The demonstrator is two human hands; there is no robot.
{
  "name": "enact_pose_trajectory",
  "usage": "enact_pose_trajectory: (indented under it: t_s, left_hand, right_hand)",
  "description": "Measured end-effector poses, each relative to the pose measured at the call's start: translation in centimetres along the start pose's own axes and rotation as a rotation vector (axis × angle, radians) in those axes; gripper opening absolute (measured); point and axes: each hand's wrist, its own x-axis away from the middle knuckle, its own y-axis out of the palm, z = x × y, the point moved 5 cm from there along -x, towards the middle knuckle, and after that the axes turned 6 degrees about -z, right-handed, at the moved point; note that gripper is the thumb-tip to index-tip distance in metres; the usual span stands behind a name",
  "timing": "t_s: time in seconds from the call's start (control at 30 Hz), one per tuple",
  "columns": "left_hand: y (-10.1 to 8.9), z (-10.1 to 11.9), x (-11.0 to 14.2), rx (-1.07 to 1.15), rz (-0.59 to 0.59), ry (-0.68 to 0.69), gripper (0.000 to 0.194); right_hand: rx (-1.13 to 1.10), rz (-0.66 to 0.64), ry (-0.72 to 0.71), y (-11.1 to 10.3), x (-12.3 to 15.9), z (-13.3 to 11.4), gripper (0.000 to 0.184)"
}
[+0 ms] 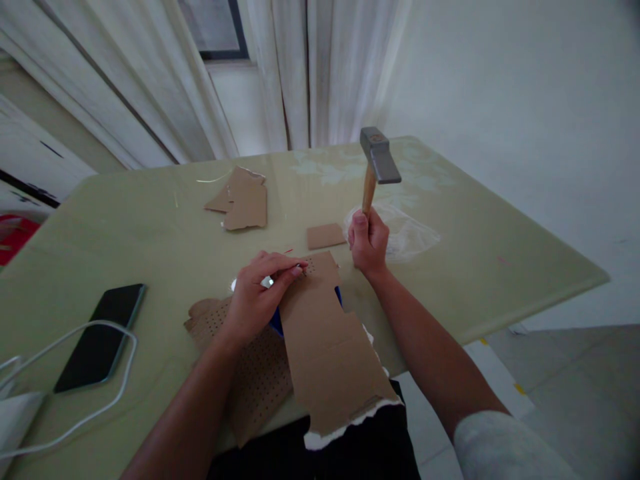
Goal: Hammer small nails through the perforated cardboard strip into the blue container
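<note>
My right hand (pixel 369 240) is wrapped round the wooden handle of a hammer (pixel 381 157), its grey metal head raised above the table. The thumb and fingers of my left hand (pixel 265 287) are pinched at the far end of a torn cardboard piece (pixel 330 340), beside a patch of small punched holes. Whatever sits in that pinch is tiny and mostly hidden, perhaps with a glint of metal. Something blue (pixel 277 323) shows from under this cardboard. Partly beneath my left forearm lies another cardboard sheet (pixel 260 380), dotted with rows of holes.
Torn cardboard scraps (pixel 247 200) and a small cardboard rectangle (pixel 325 235) lie farther back on the greenish table (pixel 165 253). A crumpled clear plastic bag (pixel 413 233) rests behind my right hand. At left are a phone (pixel 103 337) and a white cable (pixel 131 360).
</note>
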Motion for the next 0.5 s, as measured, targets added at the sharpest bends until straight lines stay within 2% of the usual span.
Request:
enact_pose_trajectory:
  t_s: [0.5]
  left_hand:
    - [-0.02, 0.06, 0.04, 0.0, 0.006, -0.008, 0.013]
  right_hand:
    - [0.021, -0.002, 0.004, 0.02, 0.04, 0.21, 0.049]
